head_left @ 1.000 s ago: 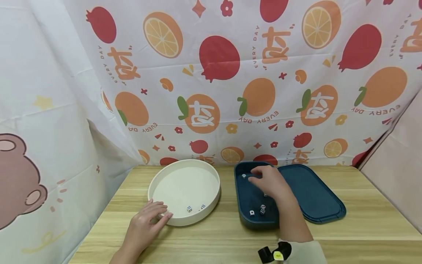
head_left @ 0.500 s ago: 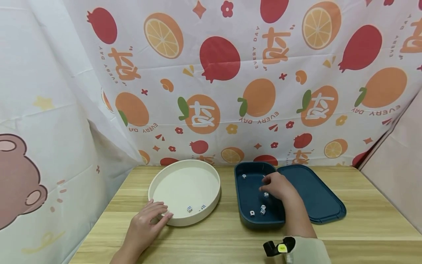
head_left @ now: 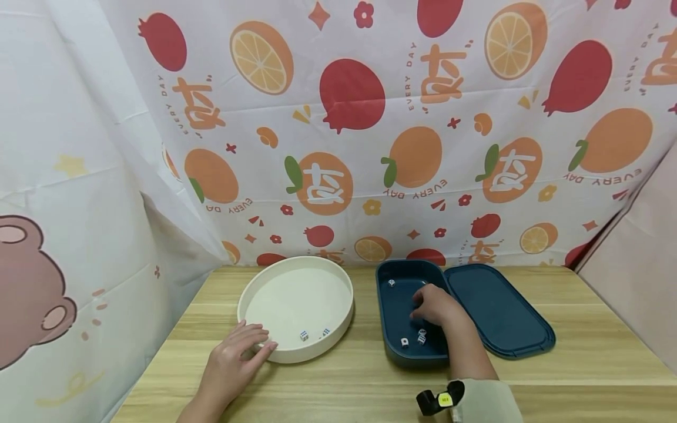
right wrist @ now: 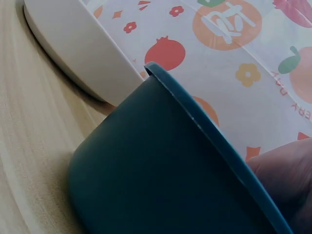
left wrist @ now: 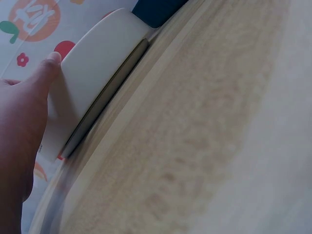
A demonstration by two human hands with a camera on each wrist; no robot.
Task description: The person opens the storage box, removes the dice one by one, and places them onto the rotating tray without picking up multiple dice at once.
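My left hand (head_left: 233, 358) rests at the near left rim of a round cream tray (head_left: 296, 294), its thumb on the rim in the left wrist view. Inside the tray, near the front wall, lie dice, among them one white die (head_left: 304, 335) with blue pips. My right hand (head_left: 439, 306) reaches down into a dark blue rectangular box (head_left: 388, 311), fingers bent toward its floor; whether they pinch a die is hidden. Several white dice lie in the box: one at the back left (head_left: 391, 283), one at the front (head_left: 404, 342) and a pair touching (head_left: 421, 336).
A dark blue lid (head_left: 502, 311) lies flat right of the box, against its side. Behind the wooden table (head_left: 328, 388) hangs a fruit-printed cloth (head_left: 359, 176). A strip of bare wood separates tray and box.
My right hand first drew back toward the box's right side, then moved forward and down over a die that was visible half a second ago and is now hidden. My left hand stays put.
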